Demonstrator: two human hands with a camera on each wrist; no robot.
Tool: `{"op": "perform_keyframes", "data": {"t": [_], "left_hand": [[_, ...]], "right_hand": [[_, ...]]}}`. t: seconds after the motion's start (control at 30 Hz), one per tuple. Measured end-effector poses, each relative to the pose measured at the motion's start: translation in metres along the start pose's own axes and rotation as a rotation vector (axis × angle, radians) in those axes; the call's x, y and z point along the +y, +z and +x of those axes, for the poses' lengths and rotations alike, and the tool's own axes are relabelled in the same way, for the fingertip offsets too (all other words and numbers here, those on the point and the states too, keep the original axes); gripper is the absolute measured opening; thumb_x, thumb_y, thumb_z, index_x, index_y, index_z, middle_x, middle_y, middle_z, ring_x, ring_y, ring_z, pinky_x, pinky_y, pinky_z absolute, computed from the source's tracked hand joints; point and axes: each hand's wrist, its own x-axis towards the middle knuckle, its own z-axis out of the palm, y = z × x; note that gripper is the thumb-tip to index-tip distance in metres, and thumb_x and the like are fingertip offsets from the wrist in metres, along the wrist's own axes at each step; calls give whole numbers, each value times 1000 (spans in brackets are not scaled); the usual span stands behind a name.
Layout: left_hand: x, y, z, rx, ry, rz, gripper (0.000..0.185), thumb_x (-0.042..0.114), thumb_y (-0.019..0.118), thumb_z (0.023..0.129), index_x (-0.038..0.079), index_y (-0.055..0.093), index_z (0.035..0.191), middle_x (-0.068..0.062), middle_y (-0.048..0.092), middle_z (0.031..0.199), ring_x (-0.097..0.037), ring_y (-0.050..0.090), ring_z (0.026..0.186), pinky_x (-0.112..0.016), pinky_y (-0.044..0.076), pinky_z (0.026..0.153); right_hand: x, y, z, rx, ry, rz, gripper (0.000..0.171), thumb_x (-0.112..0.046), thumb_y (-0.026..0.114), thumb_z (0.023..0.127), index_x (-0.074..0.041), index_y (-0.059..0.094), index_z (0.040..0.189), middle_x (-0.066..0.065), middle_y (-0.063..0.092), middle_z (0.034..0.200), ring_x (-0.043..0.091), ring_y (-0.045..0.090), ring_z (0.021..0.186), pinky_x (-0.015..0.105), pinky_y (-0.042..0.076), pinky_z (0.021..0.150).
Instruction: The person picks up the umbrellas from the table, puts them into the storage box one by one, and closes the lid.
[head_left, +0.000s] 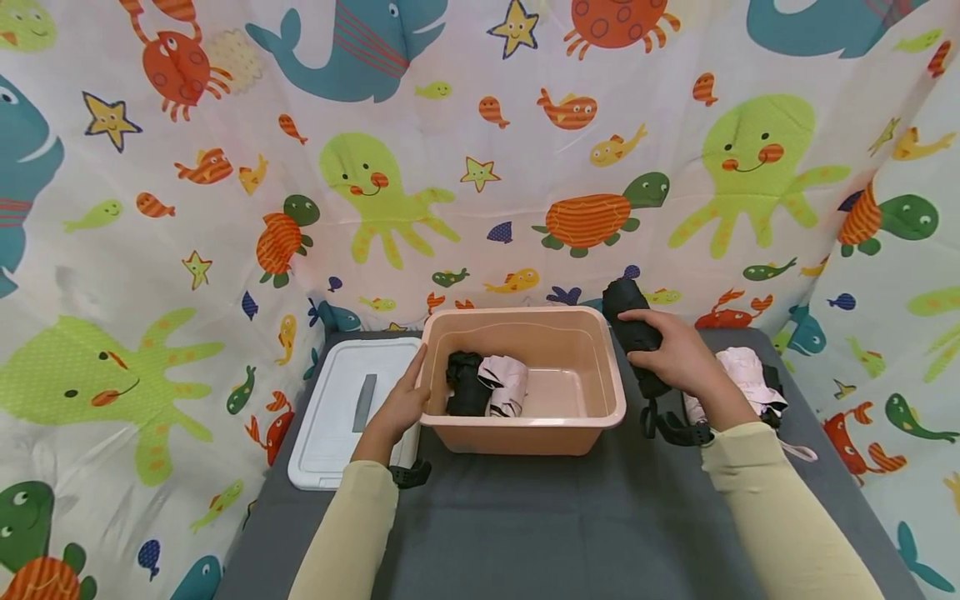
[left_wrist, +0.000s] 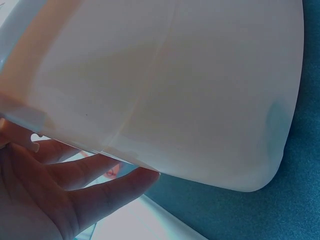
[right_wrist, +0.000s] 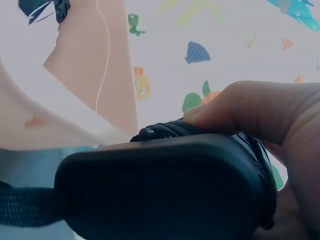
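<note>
A peach plastic tub [head_left: 600, 367] stands on the grey table and holds a black folded umbrella [head_left: 467, 385] beside a pale pink one [head_left: 507, 385]. My left hand [head_left: 403, 400] rests with straight fingers [left_wrist: 107, 192] against the tub's left wall [left_wrist: 165, 90]. Just right of the tub, my right hand [head_left: 671, 350] grips another black folded umbrella [head_left: 632, 327], its handle end [right_wrist: 165, 190] filling the right wrist view. Its strap hangs down by my wrist. A second pink folded umbrella [head_left: 746, 375] lies behind my right forearm.
A white lid [head_left: 341, 408] with a grey handle lies left of the tub. A sea-creature curtain [head_left: 480, 150] encloses the table on three sides. Grey cloth [head_left: 525, 525] covers the table in front of the tub.
</note>
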Motion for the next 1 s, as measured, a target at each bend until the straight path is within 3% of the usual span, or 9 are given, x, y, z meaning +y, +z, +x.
{"op": "perform_keyframes", "data": {"t": [0.3,0.63,0.9,1.0], "left_hand": [[-1,1,-2,3,3,-6,76,11,42,95,52,10,151,1,11,164,-34,18,149,-66,21,111],[1,0,-3,9,4,1,74,13,43,97,52,10,150,0,12,164,-34,17,149,-67,19,111],[-2,-1,-2,5,28,-1,74,13,42,97,52,10,150,2,11,164,-31,16,149,-64,21,113],[-4,-1,-1,5,40,7,73,13,42,98,52,10,150,2,11,164,-30,15,150,-63,21,113]], "right_hand": [[-21,11,7,-36,-15,-7,59,-16,68,83,-19,49,139,22,40,148,43,47,122,60,47,93],[-35,27,18,-73,-49,-33,58,-17,69,82,-23,52,137,20,45,142,41,51,112,57,52,84],[-45,38,28,-123,-89,-48,58,-15,68,80,-26,54,135,19,47,138,38,50,108,47,52,74],[-47,44,34,-138,-113,-85,57,-14,70,80,-26,56,134,18,48,138,36,49,110,46,51,76]]}}
